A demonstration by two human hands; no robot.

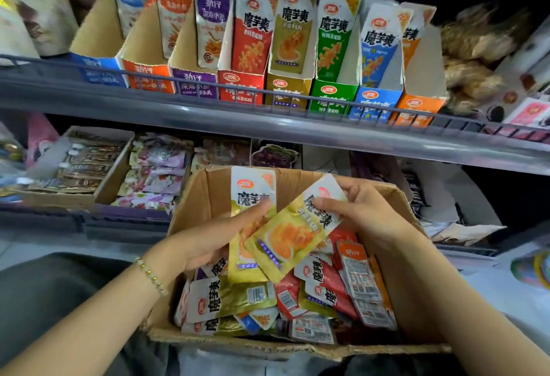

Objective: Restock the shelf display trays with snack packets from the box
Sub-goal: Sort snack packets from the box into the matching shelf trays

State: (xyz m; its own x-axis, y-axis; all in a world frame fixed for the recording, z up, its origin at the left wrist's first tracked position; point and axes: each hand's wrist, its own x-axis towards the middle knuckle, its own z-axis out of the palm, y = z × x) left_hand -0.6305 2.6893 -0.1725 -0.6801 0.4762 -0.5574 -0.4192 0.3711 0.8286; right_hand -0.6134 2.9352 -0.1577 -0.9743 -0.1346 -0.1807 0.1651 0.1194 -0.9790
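left hand (208, 241) held an upright packet (253, 194), yellow, with fingers laid across its front. the thumb was hidden behind, so a pinch was only inferred. right hand (369, 212) pinched a tilted packet (293, 232) of the same yellow kind near its top end. its lower end overlapped the upright one. both packets sat above the middle of the box (297, 346), clear of the loose packets (324, 283) heaped inside: red, orange, yellow, a little blue.

judged step: gathering yellow ones into a stack before loading. likely target was the yellow tray (287, 89), in the row along the front edge of the upper shelf (178, 107), between the red tray (241, 86) and the green tray (333, 98). at least one packet stood in it.

to do it well: square the two packets face-forward, logo up, edges flush, in one hand. check the printed flavour against the tray front, not colour alone. lift over the shelf's front edge and slide them in upright, without creasing.
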